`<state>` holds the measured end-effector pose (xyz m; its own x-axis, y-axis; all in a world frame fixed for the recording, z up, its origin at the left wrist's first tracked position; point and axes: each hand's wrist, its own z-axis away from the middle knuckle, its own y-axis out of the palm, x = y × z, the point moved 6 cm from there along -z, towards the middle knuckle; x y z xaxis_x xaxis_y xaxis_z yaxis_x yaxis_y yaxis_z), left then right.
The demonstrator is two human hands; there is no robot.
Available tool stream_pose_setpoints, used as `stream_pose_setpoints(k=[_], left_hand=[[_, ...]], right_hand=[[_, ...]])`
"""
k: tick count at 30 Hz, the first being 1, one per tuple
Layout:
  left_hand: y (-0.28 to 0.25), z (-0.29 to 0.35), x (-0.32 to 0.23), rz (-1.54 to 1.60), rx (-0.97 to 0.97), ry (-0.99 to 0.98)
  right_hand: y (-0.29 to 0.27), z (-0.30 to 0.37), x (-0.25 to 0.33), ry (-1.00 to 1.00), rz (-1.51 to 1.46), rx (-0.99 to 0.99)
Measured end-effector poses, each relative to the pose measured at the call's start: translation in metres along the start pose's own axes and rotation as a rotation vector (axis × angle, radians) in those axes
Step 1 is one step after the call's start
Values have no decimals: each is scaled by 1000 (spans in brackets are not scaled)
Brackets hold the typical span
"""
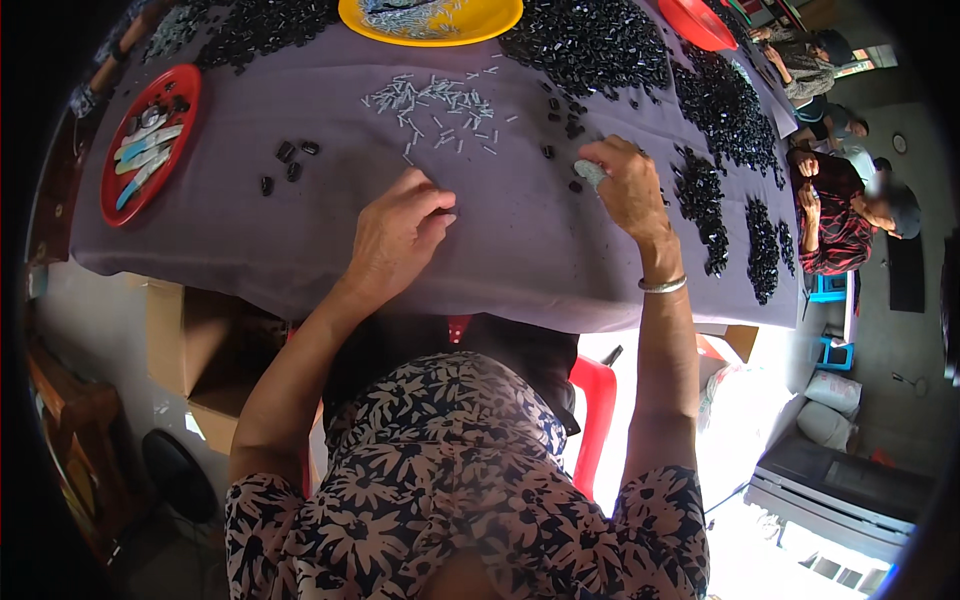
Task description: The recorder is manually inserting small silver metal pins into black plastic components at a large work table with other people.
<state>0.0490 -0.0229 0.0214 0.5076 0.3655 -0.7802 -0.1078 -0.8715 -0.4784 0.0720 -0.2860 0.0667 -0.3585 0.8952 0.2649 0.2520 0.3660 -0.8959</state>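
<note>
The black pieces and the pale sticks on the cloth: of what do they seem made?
Black pieces: probably plastic, possibly glass; glossy, given their sharp bright highlights. Pale sticks: perhaps clear plastic or glass; smooth-looking, with pale glints, but too small to be sure.

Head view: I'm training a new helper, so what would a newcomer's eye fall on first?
Probably the bright yellow dish at the far middle of the purple cloth, and the red tray at the left. Glossy black pieces heaped along the far side and down the right stand out too. At centre right, the right hand holds a pale object.
</note>
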Motion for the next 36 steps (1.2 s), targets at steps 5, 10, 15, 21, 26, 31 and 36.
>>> stream_pose_setpoints(k=[5,10,15,21,26,31,36], left_hand=[[1,-1,-3,-24,25,14],[0,2,-1,-22,5,51],[-3,1,-2,23,-22,51],[-8,-2,3,380,92,-102],[-3,2,10,575,128,-227],[-7,-2,5,531,170,-212],[-6,0,9,502,170,-213]], right_hand=[[13,-12,-2,86,35,143],[19,-9,-1,303,2,290],[13,-5,27,174,-49,10],[52,10,115,363,-928,-50],[61,18,129,388,-1056,-72],[57,21,127,312,-867,-90],[44,17,137,159,-627,-66]])
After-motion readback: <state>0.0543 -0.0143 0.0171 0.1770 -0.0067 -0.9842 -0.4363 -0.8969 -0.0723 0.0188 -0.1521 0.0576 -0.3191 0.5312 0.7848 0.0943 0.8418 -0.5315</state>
